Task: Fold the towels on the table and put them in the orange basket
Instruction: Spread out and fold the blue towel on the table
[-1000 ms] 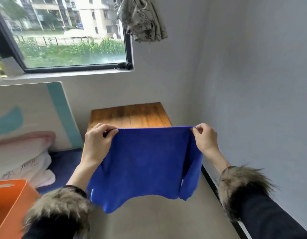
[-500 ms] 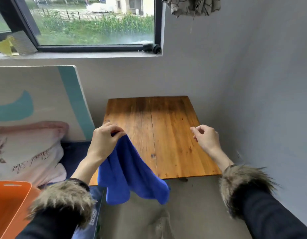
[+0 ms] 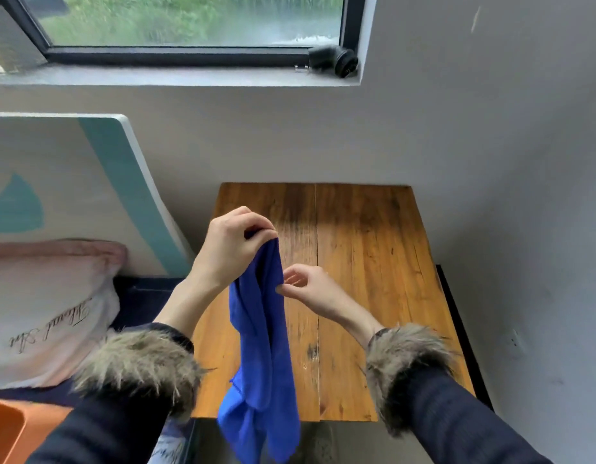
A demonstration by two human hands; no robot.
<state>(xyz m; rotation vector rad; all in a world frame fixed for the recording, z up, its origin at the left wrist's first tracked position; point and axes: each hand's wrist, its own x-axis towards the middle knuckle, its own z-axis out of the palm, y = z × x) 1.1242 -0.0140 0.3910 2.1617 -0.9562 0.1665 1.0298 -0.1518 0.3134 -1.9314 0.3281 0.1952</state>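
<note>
A blue towel (image 3: 261,346) hangs in a long bunched strip over the wooden table (image 3: 373,262). My left hand (image 3: 229,246) pinches its top end above the table's left half. My right hand (image 3: 310,289) is just to the right of the towel, a little below the left hand, and its thumb and forefinger meet at the towel's right edge. The towel's lower end dangles past the table's near edge. Only a corner of the orange basket (image 3: 5,430) shows at the bottom left, partly behind my left sleeve.
The table stands in a corner, with grey walls behind it and to its right. A white and pink pillow (image 3: 39,313) and a white-and-teal panel (image 3: 55,179) lie to the left. A small black object (image 3: 333,60) sits on the window sill.
My right hand let go of its corner, so the spread towel dropped into a strip hanging from my left hand. The right hand then moved left to the towel's edge. My view tilted down.
</note>
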